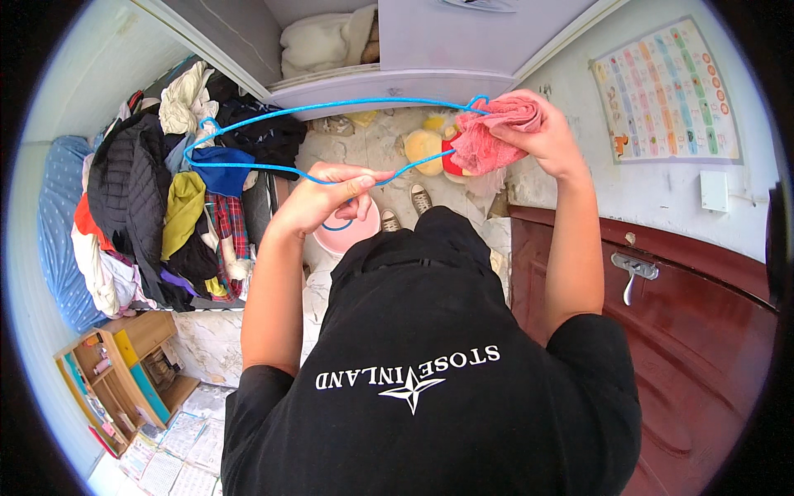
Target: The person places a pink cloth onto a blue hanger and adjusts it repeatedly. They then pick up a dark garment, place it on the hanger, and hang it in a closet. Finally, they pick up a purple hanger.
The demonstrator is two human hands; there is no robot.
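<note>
A blue clothes hanger stretches across the space in front of me. My left hand is closed around its near side, close to the middle, with the index finger pointing right along it. Beneath those fingers a blue curve, apparently the hook, partly shows. My right hand grips a bunched pink cloth, which looks like a small towel. The hanger's right end goes into the cloth's folds, so that tip is hidden. At the left, the hanger's other end is bare, in front of the clothes pile.
A large heap of clothes lies at the left. Below my left hand a pink basin stands on the floor, and a yellow and red plush toy lies beyond. A wooden shelf is at lower left, a dark red door at right.
</note>
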